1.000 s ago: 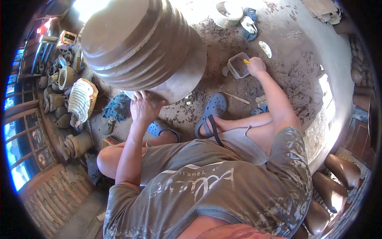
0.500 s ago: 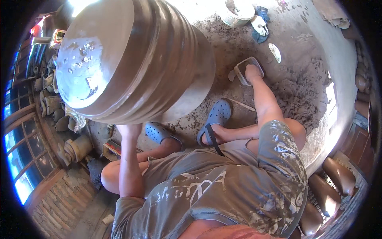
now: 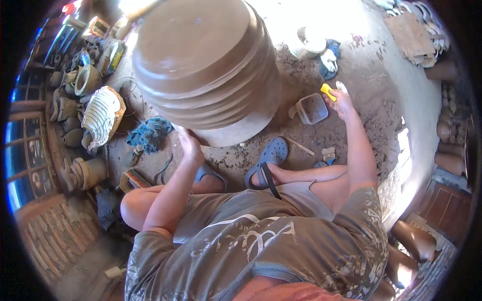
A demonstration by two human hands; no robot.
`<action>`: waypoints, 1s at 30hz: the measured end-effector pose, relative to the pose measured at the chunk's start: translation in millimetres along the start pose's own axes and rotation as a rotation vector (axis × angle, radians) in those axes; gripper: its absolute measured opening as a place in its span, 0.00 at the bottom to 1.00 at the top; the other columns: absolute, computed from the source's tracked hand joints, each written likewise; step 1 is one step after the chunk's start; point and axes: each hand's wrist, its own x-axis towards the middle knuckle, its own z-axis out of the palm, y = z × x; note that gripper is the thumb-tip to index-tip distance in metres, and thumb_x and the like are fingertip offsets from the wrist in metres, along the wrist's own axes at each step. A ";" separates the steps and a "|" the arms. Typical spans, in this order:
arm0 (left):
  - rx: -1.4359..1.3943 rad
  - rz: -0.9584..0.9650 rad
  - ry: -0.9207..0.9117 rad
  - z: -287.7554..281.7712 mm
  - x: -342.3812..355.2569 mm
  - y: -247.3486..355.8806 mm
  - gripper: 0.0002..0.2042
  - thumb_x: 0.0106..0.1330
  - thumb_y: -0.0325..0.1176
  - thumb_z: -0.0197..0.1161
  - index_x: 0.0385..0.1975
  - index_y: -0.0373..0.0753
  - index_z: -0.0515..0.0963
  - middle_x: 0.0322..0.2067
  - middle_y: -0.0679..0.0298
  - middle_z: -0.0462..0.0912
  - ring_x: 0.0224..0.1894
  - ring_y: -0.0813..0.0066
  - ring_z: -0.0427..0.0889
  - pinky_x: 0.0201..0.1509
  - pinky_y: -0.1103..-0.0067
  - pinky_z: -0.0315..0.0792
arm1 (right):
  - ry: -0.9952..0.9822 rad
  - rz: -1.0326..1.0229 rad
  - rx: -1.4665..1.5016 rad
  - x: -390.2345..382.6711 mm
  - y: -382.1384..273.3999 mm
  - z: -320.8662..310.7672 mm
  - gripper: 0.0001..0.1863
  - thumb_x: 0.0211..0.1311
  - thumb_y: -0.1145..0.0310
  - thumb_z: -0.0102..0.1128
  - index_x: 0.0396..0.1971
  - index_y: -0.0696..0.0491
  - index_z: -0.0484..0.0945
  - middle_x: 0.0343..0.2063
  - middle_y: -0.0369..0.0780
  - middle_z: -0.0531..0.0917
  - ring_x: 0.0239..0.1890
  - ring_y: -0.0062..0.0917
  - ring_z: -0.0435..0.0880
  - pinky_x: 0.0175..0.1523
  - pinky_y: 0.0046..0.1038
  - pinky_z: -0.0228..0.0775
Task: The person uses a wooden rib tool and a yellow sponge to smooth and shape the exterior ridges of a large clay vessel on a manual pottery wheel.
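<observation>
A large brown clay pot (image 3: 201, 65) with ridged sides and a smooth, flat top face stands on a pale round disc (image 3: 241, 131). My left hand (image 3: 188, 146) lies against the near left rim of this disc, its fingers stretched out and partly hidden at the edge. On the right, my right hand (image 3: 343, 105) is raised, closed around a small yellow piece (image 3: 329, 92) that narrows at its middle; its exact kind I cannot make out. Below and left of that hand sits a clear plastic tub (image 3: 314, 109). A white oval piece (image 3: 342, 87) shows just beyond my fingers.
A pale bucket (image 3: 306, 44) stands at the back, beside a blue and white cloth (image 3: 329, 60). A thin stick (image 3: 300, 146) lies near my blue clogs (image 3: 268, 158). A crumpled blue cloth (image 3: 149, 134) and a white ribbed piece (image 3: 103, 116) are on the left.
My right hand has come up out of the tub and moved right, now with the yellow piece in it. The whole view has shifted. My left hand stays at the disc.
</observation>
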 end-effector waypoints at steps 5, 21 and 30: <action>0.082 -0.414 -0.417 25.1 -105.9 -20.5 0.44 0.72 0.72 0.45 0.73 0.39 0.57 0.66 0.48 0.69 0.69 0.50 0.68 0.67 0.53 0.68 | -0.188 -0.217 0.125 -75.9 -62.4 41.6 0.17 0.73 0.68 0.60 0.57 0.56 0.79 0.40 0.39 0.86 0.36 0.18 0.80 0.34 0.20 0.70; 0.125 -0.348 -0.439 33.3 -98.5 -15.2 0.45 0.72 0.73 0.39 0.79 0.44 0.50 0.74 0.49 0.60 0.74 0.50 0.61 0.72 0.51 0.60 | 0.082 -1.228 -0.480 -221.3 -144.7 194.6 0.17 0.69 0.65 0.62 0.53 0.58 0.85 0.39 0.46 0.84 0.41 0.32 0.84 0.50 0.30 0.74; -0.219 -0.012 -0.247 14.9 3.5 50.4 0.44 0.75 0.69 0.43 0.73 0.32 0.57 0.71 0.46 0.65 0.73 0.55 0.65 0.78 0.63 0.56 | 0.017 -1.187 -0.473 -221.0 -155.4 213.9 0.16 0.72 0.71 0.59 0.55 0.60 0.84 0.38 0.36 0.80 0.42 0.18 0.78 0.49 0.22 0.69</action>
